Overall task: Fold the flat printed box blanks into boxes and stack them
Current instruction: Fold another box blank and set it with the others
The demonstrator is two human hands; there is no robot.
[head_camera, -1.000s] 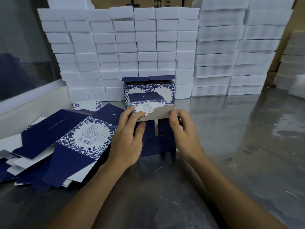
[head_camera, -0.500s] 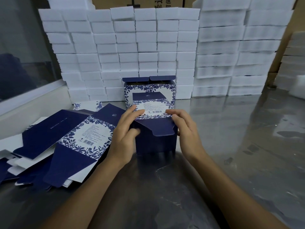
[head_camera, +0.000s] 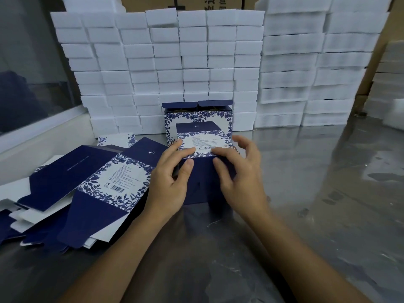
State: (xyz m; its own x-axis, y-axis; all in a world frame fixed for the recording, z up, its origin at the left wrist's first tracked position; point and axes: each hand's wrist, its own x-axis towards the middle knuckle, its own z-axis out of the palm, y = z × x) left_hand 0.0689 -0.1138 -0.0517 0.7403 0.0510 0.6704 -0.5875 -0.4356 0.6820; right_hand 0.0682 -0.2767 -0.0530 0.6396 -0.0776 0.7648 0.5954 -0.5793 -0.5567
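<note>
The flat blanks (head_camera: pixel 91 189) lie fanned in a loose pile at the left of the table (head_camera: pixel 328 193), printed side up, probably so the next one slides off within easy reach. Just right of them the left hand (head_camera: pixel 172 182) and right hand (head_camera: pixel 238 178) press on the top of the box (head_camera: pixel 203 171) in front, fingers flat and thumbs on its near face, pinning it rather than gripping, likely seating a flap. Behind it stand finished boxes (head_camera: pixel 196 114). The box's closing flap and base are hidden by the hands
</note>
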